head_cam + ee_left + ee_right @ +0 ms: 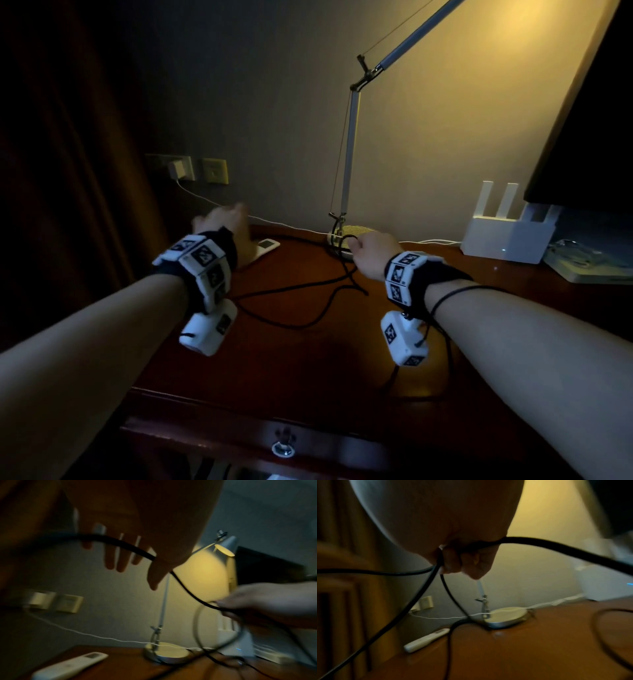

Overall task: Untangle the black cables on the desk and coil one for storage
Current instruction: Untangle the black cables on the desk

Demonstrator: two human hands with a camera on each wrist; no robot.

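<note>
Black cables (pixel 291 289) lie in loose crossing loops on the dark wooden desk (pixel 308 370). My right hand (pixel 366 255) is raised by the lamp base, and its curled fingers (pixel 462 561) grip a bunch of black cable strands (pixel 556 546). From there one strand (pixel 188 592) arcs up to my left hand (pixel 222 219), which is held above the desk's far left. That strand crosses the left palm and passes behind the thumb, while the left fingers (pixel 120 555) stay straight and spread. Both wrist views are blurred.
A desk lamp stands on its round base (pixel 342 236) at the back. A white remote (pixel 265 248) lies under my left hand. A thin white charger cable (pixel 291 226) runs from the wall plug (pixel 178 169). A white router (pixel 507 240) and a dark screen (pixel 599 137) stand at the right.
</note>
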